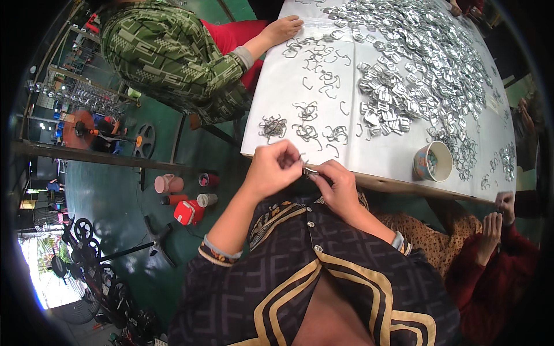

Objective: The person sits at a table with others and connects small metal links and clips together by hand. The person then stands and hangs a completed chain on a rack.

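Close together at the table's near edge, my two hands meet over my lap. My left hand point(272, 168) is closed in a pinch, its fingertips against a small shiny metal piece point(310, 170). My right hand point(339, 189) grips that piece between thumb and fingers. A thin bent bit of wire shows by my left fingertips; whether that hand holds it is hard to see. Just beyond lie small piles of bent wire hooks point(307, 132), with a darker, tighter pile point(272, 127) at the left. Farther right spreads a large heap of flat silver metal buckles point(398, 92).
The white-covered table point(352, 161) has a wooden edge. A paper cup point(424, 162) with small bits inside stands near its right front. A co-worker in a green patterned top point(167, 52) sits left; another person's hands point(490, 233) are at right. Bottles and a red jug point(188, 212) stand on the floor.
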Available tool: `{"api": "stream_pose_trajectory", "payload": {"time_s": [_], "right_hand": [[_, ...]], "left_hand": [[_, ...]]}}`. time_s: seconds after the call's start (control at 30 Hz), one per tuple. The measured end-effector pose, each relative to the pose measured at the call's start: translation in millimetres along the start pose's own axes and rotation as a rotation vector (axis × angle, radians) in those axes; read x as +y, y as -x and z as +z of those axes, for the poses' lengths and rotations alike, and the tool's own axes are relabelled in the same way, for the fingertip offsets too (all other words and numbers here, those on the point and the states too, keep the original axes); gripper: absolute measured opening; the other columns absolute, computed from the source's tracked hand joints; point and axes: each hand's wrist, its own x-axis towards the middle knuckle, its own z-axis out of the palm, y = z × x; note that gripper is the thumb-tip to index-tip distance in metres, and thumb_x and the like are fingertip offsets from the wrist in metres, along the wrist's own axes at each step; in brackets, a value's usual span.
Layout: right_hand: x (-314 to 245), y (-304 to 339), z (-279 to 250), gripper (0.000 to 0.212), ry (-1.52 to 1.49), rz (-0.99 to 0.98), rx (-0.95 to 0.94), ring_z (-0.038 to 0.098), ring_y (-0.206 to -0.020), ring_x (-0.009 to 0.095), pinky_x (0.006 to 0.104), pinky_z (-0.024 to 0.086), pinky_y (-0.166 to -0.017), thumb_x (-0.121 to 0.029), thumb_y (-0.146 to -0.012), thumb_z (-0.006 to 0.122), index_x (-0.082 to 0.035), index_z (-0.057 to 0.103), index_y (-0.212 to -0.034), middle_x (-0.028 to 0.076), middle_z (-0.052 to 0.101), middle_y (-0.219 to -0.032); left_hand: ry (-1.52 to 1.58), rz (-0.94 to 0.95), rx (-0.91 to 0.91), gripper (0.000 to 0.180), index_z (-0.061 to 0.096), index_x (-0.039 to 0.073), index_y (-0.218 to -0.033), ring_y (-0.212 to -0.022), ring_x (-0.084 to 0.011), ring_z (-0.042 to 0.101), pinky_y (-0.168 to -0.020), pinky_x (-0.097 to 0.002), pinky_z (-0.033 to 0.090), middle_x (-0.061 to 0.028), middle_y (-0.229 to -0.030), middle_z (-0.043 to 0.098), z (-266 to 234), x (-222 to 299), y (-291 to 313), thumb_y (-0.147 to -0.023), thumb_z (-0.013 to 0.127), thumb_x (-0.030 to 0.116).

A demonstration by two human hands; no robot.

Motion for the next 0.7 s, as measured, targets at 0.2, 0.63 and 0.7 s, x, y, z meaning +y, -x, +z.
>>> {"api": "stream_pose_trajectory", "payload": {"time_s": [0.2, 0.63, 0.7], "right_hand": [[-2, 0, 8, 0.013, -0.016, -0.016, -0.039, 0.062, -0.069, 0.030, 0.0362, 0.049, -0.061, -0.001, -0.077, 0.072, -0.001, 0.068, -0.089, 0.013, 0.062, -0.079], [36, -21, -29, 0.016, 0.228, -0.071, 0.174, 0.058, -0.077, 0.028, 0.0389, 0.046, -0.070, -0.016, -0.077, 0.075, -0.005, 0.071, -0.088, 0.010, 0.061, -0.079], [55, -35, -48, 0.018, 0.461, -0.037, 0.367, 0.057, -0.079, 0.028, 0.0384, 0.045, -0.072, -0.015, -0.078, 0.074, -0.003, 0.071, -0.092, 0.011, 0.061, -0.081]], "left_hand": [[-0.239, 0.157, 0.090, 0.010, 0.059, 0.001, -0.079, -0.075, -0.0123, 0.058, -0.068, -0.0247, 0.046, -0.0062, -0.084, 0.064, 4, -1, 39, -0.073, 0.068, -0.001], [-0.075, 0.238, 0.159, 0.009, 0.061, -0.001, -0.089, -0.075, -0.0151, 0.063, -0.073, -0.0274, 0.050, -0.0084, -0.088, 0.069, 13, -8, 50, -0.080, 0.062, -0.002], [-0.083, 0.235, 0.160, 0.009, 0.060, -0.001, -0.089, -0.074, -0.0148, 0.062, -0.073, -0.0269, 0.050, -0.0080, -0.086, 0.068, 14, -10, 52, -0.080, 0.062, -0.003]]}}
